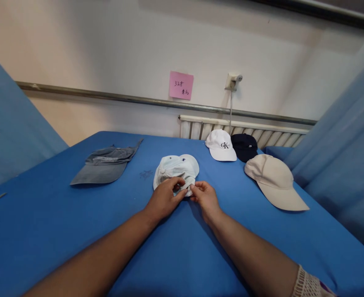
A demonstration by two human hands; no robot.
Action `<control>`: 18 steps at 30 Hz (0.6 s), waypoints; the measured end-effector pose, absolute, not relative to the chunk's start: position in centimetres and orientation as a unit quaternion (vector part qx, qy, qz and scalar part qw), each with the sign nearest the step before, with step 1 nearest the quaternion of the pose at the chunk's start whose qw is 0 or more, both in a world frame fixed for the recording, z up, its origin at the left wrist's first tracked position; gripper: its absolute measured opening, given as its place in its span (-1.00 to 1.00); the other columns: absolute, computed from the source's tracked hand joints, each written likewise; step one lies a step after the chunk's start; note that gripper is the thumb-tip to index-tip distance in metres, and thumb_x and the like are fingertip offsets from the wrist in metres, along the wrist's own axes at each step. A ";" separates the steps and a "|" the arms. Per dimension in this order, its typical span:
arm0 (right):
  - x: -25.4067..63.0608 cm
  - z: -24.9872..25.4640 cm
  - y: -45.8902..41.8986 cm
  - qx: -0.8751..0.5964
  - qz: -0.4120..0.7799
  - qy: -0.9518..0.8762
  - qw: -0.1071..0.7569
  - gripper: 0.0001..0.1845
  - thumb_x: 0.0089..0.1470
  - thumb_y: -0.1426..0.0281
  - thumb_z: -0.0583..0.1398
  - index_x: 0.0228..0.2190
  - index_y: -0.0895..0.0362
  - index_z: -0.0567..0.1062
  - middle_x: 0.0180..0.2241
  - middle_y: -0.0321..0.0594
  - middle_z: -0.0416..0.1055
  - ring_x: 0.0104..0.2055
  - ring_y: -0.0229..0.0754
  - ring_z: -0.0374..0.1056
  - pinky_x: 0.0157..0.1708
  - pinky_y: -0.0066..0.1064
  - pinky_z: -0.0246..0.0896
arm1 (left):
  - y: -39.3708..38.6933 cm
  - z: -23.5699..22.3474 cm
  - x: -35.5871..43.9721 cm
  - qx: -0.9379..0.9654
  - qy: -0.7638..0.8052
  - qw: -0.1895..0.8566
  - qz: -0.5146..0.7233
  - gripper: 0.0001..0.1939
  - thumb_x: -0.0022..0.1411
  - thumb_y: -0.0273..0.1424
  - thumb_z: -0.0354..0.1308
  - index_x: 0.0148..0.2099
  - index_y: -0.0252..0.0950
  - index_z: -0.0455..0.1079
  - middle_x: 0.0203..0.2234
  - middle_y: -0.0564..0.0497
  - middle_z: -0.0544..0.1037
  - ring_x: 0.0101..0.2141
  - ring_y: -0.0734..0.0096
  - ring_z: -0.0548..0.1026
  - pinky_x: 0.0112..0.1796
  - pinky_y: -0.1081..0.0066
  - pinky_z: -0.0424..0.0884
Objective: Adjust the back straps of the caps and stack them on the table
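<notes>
A pale mint baseball cap (173, 166) lies on the blue-covered table, its brim pointing away to the right and a small dark emblem on its front. At the cap's near edge, my left hand (167, 194) has its thumb and fingers closed on the fabric. Just beside it, my right hand (204, 197) pinches the near right edge of the same cap between thumb and fingers. Part of the cap's back is hidden behind my fingers.
A grey cap (106, 165) lies to the left. At the right are a white cap (221, 144), a dark navy cap (244, 146) and a beige cap (275, 179). Behind the blue table cover (58, 222) are a radiator (197, 128) and metal rail (123, 98). Blue curtains (339, 136) hang at both sides.
</notes>
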State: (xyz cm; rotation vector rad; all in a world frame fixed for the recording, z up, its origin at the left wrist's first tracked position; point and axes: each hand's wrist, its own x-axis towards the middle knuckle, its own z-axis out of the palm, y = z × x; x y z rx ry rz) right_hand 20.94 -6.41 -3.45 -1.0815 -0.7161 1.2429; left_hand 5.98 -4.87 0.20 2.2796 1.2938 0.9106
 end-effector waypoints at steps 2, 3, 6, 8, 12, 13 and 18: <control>21.0 -3.2 -6.5 -0.475 0.541 -0.309 0.622 -0.60 -0.31 0.20 0.44 -0.45 0.15 0.46 -0.53 -0.31 0.47 -0.51 -0.29 0.35 -0.53 -0.47 0.21 | -4.9 0.2 6.0 0.807 0.458 0.188 0.320 -0.76 0.20 -0.29 0.17 -0.10 -0.28 0.44 -0.26 -0.06 0.59 -0.27 0.25 0.53 -0.22 0.29 0.42; 21.0 -3.1 -6.5 -0.477 0.540 -0.308 0.621 -0.60 -0.31 0.21 0.44 -0.45 0.15 0.47 -0.53 -0.31 0.47 -0.51 -0.29 0.35 -0.53 -0.48 0.20 | -4.9 0.2 6.0 0.808 0.457 0.189 0.320 -0.76 0.20 -0.30 0.17 -0.10 -0.29 0.44 -0.25 -0.07 0.58 -0.26 0.25 0.52 -0.21 0.29 0.41; 21.0 -2.8 -6.7 -0.481 0.537 -0.306 0.622 -0.61 -0.33 0.23 0.44 -0.45 0.15 0.48 -0.54 -0.31 0.47 -0.51 -0.30 0.34 -0.53 -0.49 0.20 | -4.7 0.0 5.9 0.809 0.454 0.193 0.319 -0.76 0.18 -0.31 0.18 -0.11 -0.29 0.43 -0.24 -0.07 0.58 -0.26 0.25 0.52 -0.20 0.29 0.41; 21.0 -2.7 -6.7 -0.481 0.535 -0.307 0.623 -0.62 -0.33 0.24 0.44 -0.45 0.16 0.48 -0.53 -0.31 0.47 -0.50 -0.30 0.35 -0.52 -0.48 0.20 | -4.6 -0.2 5.9 0.809 0.453 0.197 0.319 -0.76 0.18 -0.31 0.19 -0.11 -0.29 0.43 -0.25 -0.06 0.57 -0.26 0.26 0.51 -0.21 0.30 0.41; 21.1 -2.7 -6.8 -0.482 0.536 -0.310 0.620 -0.63 -0.33 0.24 0.42 -0.45 0.17 0.49 -0.53 -0.32 0.47 -0.49 -0.29 0.36 -0.51 -0.48 0.21 | -4.5 -0.4 5.9 0.806 0.452 0.204 0.324 -0.76 0.17 -0.31 0.20 -0.13 -0.28 0.43 -0.26 -0.04 0.57 -0.28 0.27 0.51 -0.22 0.32 0.40; 21.1 -2.8 -6.8 -0.483 0.537 -0.308 0.619 -0.63 -0.33 0.25 0.42 -0.45 0.17 0.49 -0.53 -0.32 0.47 -0.49 -0.29 0.36 -0.50 -0.48 0.21 | -4.5 -0.4 6.0 0.805 0.452 0.203 0.325 -0.76 0.16 -0.32 0.20 -0.13 -0.29 0.43 -0.26 -0.04 0.57 -0.28 0.27 0.51 -0.22 0.31 0.40; 21.1 -2.8 -6.6 -0.484 0.545 -0.294 0.618 -0.64 -0.34 0.28 0.42 -0.47 0.17 0.47 -0.54 -0.32 0.46 -0.51 -0.30 0.35 -0.51 -0.47 0.22 | -4.7 -0.2 6.1 0.806 0.444 0.206 0.332 -0.76 0.16 -0.38 0.19 -0.11 -0.30 0.42 -0.26 -0.04 0.56 -0.29 0.28 0.51 -0.23 0.31 0.40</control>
